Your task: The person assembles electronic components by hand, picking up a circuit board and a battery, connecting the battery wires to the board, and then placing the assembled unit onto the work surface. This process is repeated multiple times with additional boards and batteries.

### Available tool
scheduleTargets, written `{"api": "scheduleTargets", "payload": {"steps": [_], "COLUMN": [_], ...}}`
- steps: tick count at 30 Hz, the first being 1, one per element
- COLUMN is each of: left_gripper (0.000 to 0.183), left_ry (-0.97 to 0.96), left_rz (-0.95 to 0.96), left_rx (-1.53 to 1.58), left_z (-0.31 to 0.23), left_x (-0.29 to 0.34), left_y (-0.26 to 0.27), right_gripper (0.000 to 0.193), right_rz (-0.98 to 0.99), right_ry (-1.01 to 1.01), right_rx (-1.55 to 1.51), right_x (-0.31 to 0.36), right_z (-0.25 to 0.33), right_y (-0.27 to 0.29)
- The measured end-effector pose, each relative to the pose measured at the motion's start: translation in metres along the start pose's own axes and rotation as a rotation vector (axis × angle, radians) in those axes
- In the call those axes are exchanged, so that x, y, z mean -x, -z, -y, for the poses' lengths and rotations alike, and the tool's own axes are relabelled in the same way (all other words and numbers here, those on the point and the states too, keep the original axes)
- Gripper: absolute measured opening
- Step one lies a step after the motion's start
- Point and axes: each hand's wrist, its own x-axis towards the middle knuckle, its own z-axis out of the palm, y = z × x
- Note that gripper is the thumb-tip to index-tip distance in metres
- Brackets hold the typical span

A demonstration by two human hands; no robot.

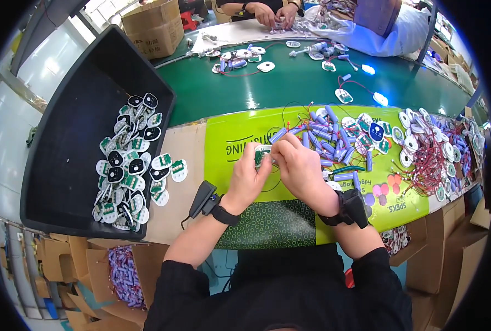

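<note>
My left hand (246, 177) is closed on the edge of a small white panel with a green circuit board (260, 156), above the lime-green mat. Pinched at the board's right side, my right hand (299, 166) covers whatever its fingertips hold. Just beyond the hands lies a purple cylindrical battery (278, 135), and a thin dark wire loops below the board. To the right of my right hand is a loose heap of purple batteries (328, 132). A pair of green-handled pliers (349, 169) lies beside that heap. Both wrists wear black strapped devices.
A large black bin (52, 165) at left holds several white and black panels with boards. More white panels with red wires (425, 143) are piled at right. Across the green conveyor belt (212, 91), another person's hands (276, 15) work. A cardboard box of batteries (127, 276) stands low left.
</note>
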Motion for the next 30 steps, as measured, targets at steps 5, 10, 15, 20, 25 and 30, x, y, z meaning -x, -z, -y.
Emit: {"api": "scheduleTargets", "payload": {"steps": [5, 10, 15, 20, 25, 30], "left_gripper": [0.021, 0.022, 0.022, 0.022, 0.024, 0.023], "left_ry": [-0.096, 0.022, 0.083, -0.058, 0.170, 0.196], "left_rz": [-0.017, 0.076, 0.057, 0.008, 0.130, 0.000], "left_rx": [-0.049, 0.063, 0.181, 0.025, 0.177, 0.493], "left_z": [-0.001, -0.001, -0.008, 0.000, 0.016, 0.020], "left_x": [-0.001, 0.002, 0.005, 0.004, -0.006, -0.021], "left_y": [0.001, -0.002, -0.004, -0.006, 0.005, 0.021], "right_gripper": [0.004, 0.006, 0.010, 0.011, 0.004, 0.016], "right_rz": [-0.041, -0.114, -0.234, -0.233, -0.211, 0.040], "right_ry": [0.003, -0.004, 0.055, 0.078, 0.124, -0.249], "right_rx": [-0.037, -0.070, -0.058, 0.013, -0.095, -0.451], "right_x": [-0.002, -0.001, 0.000, 0.004, -0.002, -0.021], "right_z": [0.001, -0.002, 0.010, 0.006, -0.010, -0.038], "right_y": [0.000, -0.004, -0.007, -0.014, -0.017, 0.014]}}
